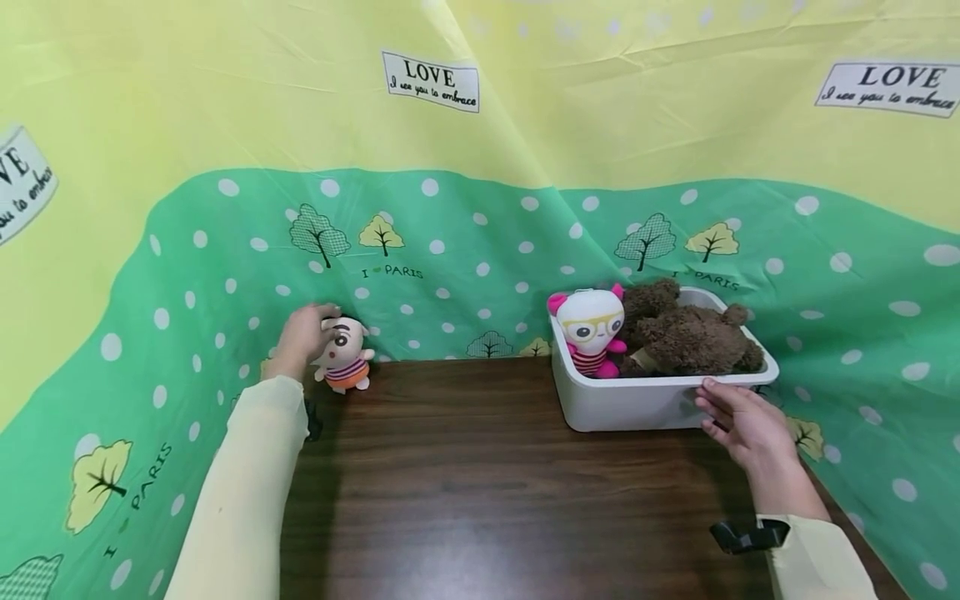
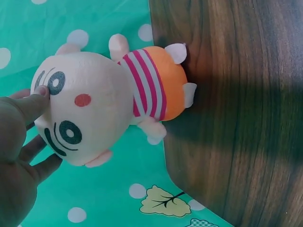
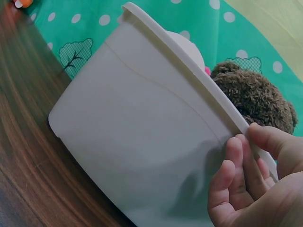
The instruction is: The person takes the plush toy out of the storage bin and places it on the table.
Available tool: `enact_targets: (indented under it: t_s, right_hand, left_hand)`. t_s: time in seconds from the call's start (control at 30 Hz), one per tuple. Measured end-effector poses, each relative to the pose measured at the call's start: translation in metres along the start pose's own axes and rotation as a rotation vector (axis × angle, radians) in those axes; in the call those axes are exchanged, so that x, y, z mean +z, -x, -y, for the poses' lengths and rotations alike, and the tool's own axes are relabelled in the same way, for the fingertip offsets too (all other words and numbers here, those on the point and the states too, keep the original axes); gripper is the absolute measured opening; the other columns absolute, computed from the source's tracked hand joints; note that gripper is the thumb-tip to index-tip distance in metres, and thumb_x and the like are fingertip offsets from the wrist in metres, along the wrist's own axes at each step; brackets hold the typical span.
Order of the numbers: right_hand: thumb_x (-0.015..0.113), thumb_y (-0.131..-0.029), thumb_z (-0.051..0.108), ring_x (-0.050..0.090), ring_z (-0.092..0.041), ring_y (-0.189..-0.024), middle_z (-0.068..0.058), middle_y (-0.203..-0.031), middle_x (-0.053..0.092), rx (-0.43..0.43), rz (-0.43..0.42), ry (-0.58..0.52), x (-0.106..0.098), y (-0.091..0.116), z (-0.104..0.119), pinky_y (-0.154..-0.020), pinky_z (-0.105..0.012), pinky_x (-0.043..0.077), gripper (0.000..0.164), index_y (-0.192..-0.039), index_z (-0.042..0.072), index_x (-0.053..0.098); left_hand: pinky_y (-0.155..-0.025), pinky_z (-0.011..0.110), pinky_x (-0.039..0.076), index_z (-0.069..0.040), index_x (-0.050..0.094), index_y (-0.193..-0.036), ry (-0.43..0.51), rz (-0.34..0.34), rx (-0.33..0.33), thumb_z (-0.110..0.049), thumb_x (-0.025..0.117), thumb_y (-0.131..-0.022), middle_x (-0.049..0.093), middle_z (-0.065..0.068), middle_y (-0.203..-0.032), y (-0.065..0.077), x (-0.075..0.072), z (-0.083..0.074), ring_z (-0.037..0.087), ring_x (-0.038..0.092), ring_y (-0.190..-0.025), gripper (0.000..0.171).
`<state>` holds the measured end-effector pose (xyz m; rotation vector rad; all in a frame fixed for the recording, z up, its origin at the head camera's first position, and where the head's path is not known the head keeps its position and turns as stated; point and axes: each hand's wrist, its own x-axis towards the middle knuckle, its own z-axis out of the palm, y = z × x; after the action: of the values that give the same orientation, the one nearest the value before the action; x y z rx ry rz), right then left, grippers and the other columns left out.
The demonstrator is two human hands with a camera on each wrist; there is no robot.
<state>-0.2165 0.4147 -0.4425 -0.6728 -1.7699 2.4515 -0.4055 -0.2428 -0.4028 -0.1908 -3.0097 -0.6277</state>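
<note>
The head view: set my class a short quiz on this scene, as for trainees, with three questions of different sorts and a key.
1. True or false: the toy with yellow glasses sits outside the white bin.
2. Multiple choice. The right grip holds:
(a) the bin's rim
(b) a toy's ear
(c) the green cloth
3. Fill in the blank: below its striped top, the pale toy held by the left grip is ____ in colour.

Key:
1. False; it is inside the bin.
2. (a)
3. orange
</note>
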Motion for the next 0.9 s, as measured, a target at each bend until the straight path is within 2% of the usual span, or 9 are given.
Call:
enact_targets:
  t_s: [0.17, 0.37, 0.6, 0.7, 0.9]
  right_hand:
    - [0.078, -0.092, 0.029, 0.073, -0.006, -0.080, 0.009, -0.088, 0.078, 0.005, 0.012, -0.005, 0.000, 0.001, 0.001, -0.066, -0.031, 0.058, 0.006, -0.096, 0.025, 0.079]
    - [0.078, -0.092, 0.029, 0.075, -0.006, -0.079, 0.008, -0.087, 0.078, 0.020, 0.009, -0.021, 0.000, 0.002, 0.002, -0.064, -0.030, 0.059, 0.004, -0.094, 0.025, 0.079]
    - [0.077, -0.094, 0.028, 0.075, -0.006, -0.082, 0.007, -0.089, 0.079, 0.005, 0.033, -0.029, 0.000, 0.001, 0.003, -0.064, -0.030, 0.060, 0.006, -0.097, 0.023, 0.079]
    - [0.077, -0.094, 0.028, 0.076, -0.007, -0.082, 0.007, -0.089, 0.079, 0.011, 0.033, -0.037, -0.001, 0.001, 0.002, -0.065, -0.030, 0.060, 0.006, -0.096, 0.024, 0.078]
    - [0.076, -0.095, 0.027, 0.076, -0.007, -0.083, 0.008, -0.089, 0.079, 0.006, 0.051, -0.046, -0.002, 0.003, 0.002, -0.065, -0.030, 0.061, 0.004, -0.095, 0.023, 0.078]
  left_hand:
    - [-0.105, 0.061, 0.045, -0.002, 0.059, -0.141, -0.020, 0.003, 0.008, -0.007, 0.060, -0.103, 0.054, 0.026, -0.145, -0.001, 0.001, 0.000, 0.049, 0.049, -0.132, 0.039]
    - [-0.104, 0.060, 0.045, -0.002, 0.061, -0.138, -0.073, -0.001, 0.005, -0.016, 0.063, -0.102, 0.055, 0.026, -0.139, 0.001, -0.001, -0.006, 0.046, 0.051, -0.128, 0.039]
    - [-0.100, 0.060, 0.047, 0.000, 0.061, -0.138, -0.085, -0.078, 0.029, -0.021, 0.059, -0.103, 0.056, 0.025, -0.136, 0.003, -0.003, -0.017, 0.044, 0.055, -0.121, 0.040]
    - [-0.103, 0.059, 0.047, -0.001, 0.061, -0.137, -0.076, -0.096, 0.070, -0.021, 0.060, -0.102, 0.055, 0.024, -0.139, 0.003, -0.001, -0.030, 0.044, 0.055, -0.124, 0.040]
    - [-0.112, 0.057, 0.042, -0.004, 0.065, -0.134, -0.027, -0.086, 0.209, -0.023, 0.065, -0.101, 0.055, 0.020, -0.145, 0.000, 0.010, -0.074, 0.042, 0.051, -0.134, 0.039]
